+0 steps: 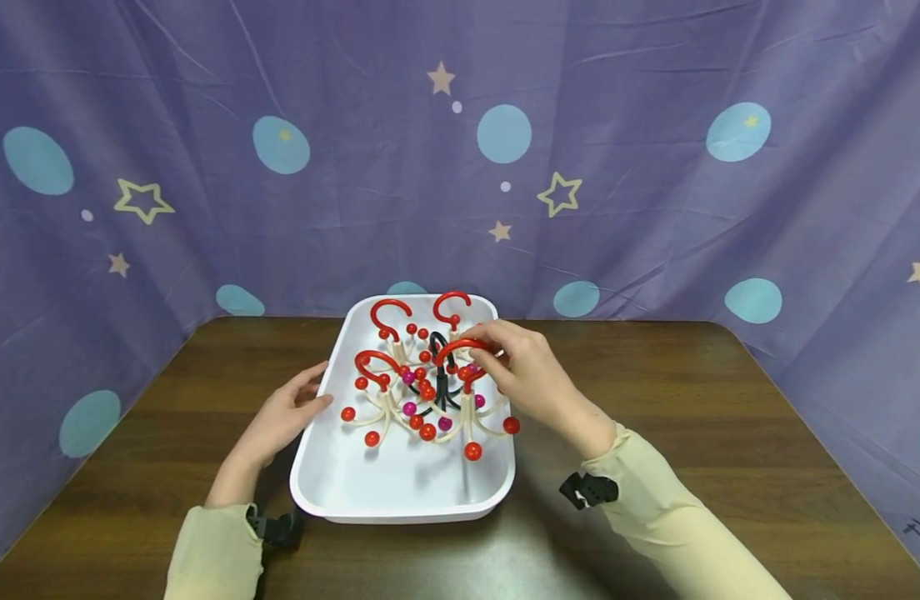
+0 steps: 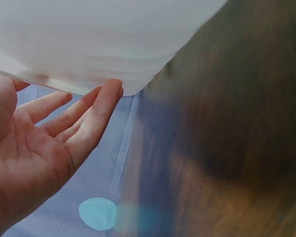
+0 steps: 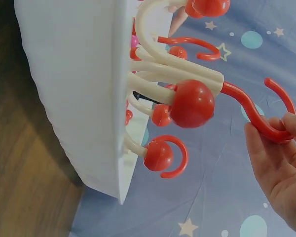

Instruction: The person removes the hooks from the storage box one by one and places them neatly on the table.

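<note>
My right hand (image 1: 531, 371) pinches the red hook (image 3: 256, 116) of a cream hanger whose curved arms end in red balls. This hanger (image 1: 467, 408) stands upright at the right side of a white tray (image 1: 385, 496), one ball (image 3: 192, 103) overlapping the rim in the right wrist view. By the tray's left rim is my left hand (image 1: 283, 417); in the left wrist view its extended fingers (image 2: 108, 96) reach the tray's outer wall. Similar cream hangers with red hooks (image 1: 377, 360) (image 1: 391, 312) (image 1: 452, 302) stand in the tray around a black hanger (image 1: 441, 383) with magenta balls.
The tray rests on a dark brown wooden table (image 1: 655, 392). Behind it hangs a purple curtain (image 1: 617, 100) printed with stars and blue spots. Black straps (image 1: 589, 490) are on both wrists, over light sleeves.
</note>
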Demonstrator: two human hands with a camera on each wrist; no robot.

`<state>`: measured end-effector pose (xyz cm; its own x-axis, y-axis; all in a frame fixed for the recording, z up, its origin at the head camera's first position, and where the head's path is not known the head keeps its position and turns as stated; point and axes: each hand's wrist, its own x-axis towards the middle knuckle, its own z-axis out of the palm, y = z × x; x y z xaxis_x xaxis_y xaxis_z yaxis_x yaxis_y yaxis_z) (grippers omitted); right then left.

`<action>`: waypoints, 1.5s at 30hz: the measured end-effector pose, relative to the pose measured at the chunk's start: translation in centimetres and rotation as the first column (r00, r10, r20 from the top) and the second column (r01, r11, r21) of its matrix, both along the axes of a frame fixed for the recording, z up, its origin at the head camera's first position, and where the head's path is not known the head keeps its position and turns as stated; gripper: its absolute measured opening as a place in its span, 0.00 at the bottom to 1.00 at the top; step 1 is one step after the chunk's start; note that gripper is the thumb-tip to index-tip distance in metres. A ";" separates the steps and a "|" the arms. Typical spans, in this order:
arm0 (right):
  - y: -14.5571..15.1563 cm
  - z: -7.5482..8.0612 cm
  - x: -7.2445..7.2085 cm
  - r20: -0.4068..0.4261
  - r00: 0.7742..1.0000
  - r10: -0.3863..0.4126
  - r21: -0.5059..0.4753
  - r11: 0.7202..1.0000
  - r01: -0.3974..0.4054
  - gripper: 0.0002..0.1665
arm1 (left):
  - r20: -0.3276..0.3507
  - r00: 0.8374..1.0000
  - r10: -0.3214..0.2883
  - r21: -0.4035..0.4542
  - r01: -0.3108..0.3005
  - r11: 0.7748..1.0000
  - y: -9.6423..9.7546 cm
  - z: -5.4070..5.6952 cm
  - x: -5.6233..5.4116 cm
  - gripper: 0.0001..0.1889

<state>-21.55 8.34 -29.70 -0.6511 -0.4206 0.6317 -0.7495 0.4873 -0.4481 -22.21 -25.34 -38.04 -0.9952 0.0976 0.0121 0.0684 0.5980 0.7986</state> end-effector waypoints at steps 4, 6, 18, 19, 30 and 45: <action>0.5 0.4 -0.1 -0.026 0.999 -0.022 -0.006 1.000 0.022 0.09 | -0.006 1.000 -0.002 0.005 0.002 1.000 0.0 0.0 0.0 0.30; 0.7 0.6 -0.1 -0.032 0.999 -0.027 -0.010 1.000 0.027 0.09 | -0.008 1.000 -0.002 0.004 0.002 1.000 0.0 -0.1 0.0 0.31; 2.4 1.4 -1.0 -0.047 0.996 -0.072 0.007 0.997 0.072 0.09 | -0.012 1.000 0.004 0.001 -0.004 1.000 -0.2 -0.2 0.0 0.30; 2.5 1.4 -1.1 -0.048 0.996 -0.077 0.008 0.997 0.077 0.09 | -0.011 1.000 0.004 0.000 -0.004 1.000 -0.2 -0.2 0.0 0.30; 4.2 1.6 -2.0 -0.017 0.991 -0.133 0.013 0.991 0.133 0.09 | -0.013 1.000 -0.002 0.013 0.002 1.000 -0.3 -0.2 -0.1 0.31; 6.5 1.3 -3.6 0.092 0.968 -0.233 -0.025 0.971 0.236 0.09 | -0.003 1.000 -0.006 0.022 0.006 1.000 -0.2 -0.2 0.0 0.30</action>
